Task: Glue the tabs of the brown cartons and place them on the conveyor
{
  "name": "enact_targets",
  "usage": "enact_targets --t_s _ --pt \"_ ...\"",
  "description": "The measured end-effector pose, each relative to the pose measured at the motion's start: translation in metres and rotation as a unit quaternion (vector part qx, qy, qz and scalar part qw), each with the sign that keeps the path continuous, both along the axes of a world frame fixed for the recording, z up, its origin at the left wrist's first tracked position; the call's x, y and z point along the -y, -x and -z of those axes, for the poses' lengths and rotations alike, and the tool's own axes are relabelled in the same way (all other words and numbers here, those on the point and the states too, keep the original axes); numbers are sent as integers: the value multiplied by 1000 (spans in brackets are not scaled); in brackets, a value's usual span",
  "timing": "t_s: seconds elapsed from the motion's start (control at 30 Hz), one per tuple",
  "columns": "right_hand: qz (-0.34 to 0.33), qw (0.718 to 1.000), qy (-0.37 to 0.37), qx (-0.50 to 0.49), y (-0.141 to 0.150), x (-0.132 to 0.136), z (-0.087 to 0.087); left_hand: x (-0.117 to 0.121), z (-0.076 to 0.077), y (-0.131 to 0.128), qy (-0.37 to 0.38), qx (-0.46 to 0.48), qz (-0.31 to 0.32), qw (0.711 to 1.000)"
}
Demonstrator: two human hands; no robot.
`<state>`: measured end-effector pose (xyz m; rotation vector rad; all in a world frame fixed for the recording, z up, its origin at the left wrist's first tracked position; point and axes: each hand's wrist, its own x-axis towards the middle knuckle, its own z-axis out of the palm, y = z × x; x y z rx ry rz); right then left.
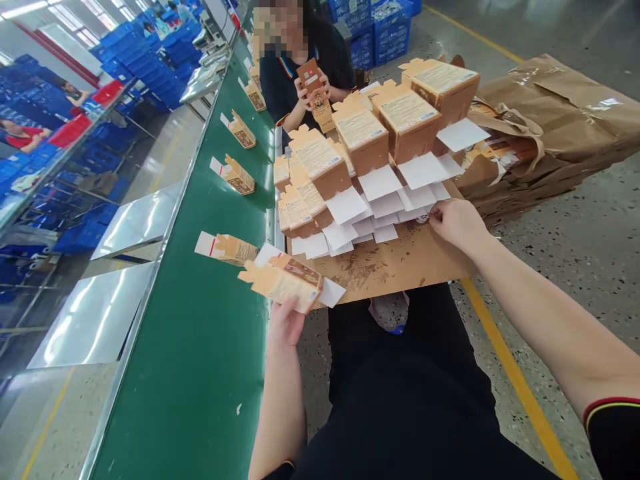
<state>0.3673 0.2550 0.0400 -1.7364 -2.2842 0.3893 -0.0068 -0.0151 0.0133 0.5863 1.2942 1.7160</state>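
Note:
My left hand (pixel 286 320) grips a folded tan carton (pixel 287 280) with open white flaps, held over the edge of the green conveyor belt (pixel 200 373). My right hand (pixel 456 221) has its fingers pinched at the lower edge of a fanned stack of flat tan cartons (pixel 360 160), touching a white flap (pixel 419 215). The stack rests on a brown cardboard sheet (pixel 400 263) across my lap.
Several folded cartons (pixel 235 175) lie spaced along the belt. A person in a dark shirt (pixel 300 80) sits ahead holding a carton. Crumpled brown paper wrapping (pixel 550 127) lies on the floor at right. Blue crates (pixel 380 27) stand behind. A yellow floor line (pixel 515 380) runs at right.

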Motion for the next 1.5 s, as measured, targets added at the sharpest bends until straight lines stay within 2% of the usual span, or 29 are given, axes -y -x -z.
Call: enact_targets --t_s 0.1,0.23,0.3,0.4,0.47,0.53,0.6,0.67,0.8,0.97,1.1,1.23,1.5 --pt "7 1000 -5 -2 1 -8 1 -6 24 -19 29 -40 -12 999" --pt "19 999 -35 -37 -16 0 -1 -20 36 -29 58 -105 -14 993" --pt "49 991 -70 -99 -29 20 -1 -22 38 -32 57 -117 -29 991" --pt "87 969 -98 -209 -34 70 4 -21 40 -36 55 -128 -49 989" --pt "40 957 -94 -271 -19 111 12 -20 40 -37 67 -137 -45 987" --pt "-44 944 -67 -320 9 147 23 -19 39 -36 78 -140 -38 986" --pt "-112 929 -35 -350 43 174 36 -20 38 -34 84 -138 -32 986" --pt "-154 919 -19 -362 73 189 50 -21 40 -32 88 -140 -28 986" --pt "-191 919 0 -346 101 196 68 -21 50 -33 89 -155 -42 983" --pt "-202 920 -4 -336 98 188 73 -22 58 -41 74 -172 -64 980" --pt "-153 925 -6 -349 88 183 68 -19 51 -49 68 -184 -44 980" --pt "-123 922 -8 -368 71 187 59 -13 44 -56 84 -237 -33 967" --pt "-78 926 13 -369 41 202 43 -6 42 -63 99 -306 -38 946"
